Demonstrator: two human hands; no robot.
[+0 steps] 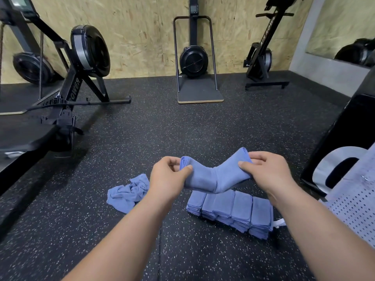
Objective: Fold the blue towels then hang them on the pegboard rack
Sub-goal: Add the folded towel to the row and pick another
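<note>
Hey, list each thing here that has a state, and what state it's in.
Held towel: folded, off the floor, sagging in the middle.
Left hand: grips its left end.
Right hand: grips its right end.
Crumpled towel: unfolded, on the floor.
Folded towels: stacked in a row on the floor.

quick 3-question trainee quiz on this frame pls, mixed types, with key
1. True or false: the left hand and the right hand each grip one end of the same blue towel.
2. Fill in: the folded towels lie in a row on the ___.
3. The crumpled towel lies: A) on top of the folded towels; B) apart from them, to their left; C) in the right hand.

Key: 1 true; 2 floor; 3 B.
</note>
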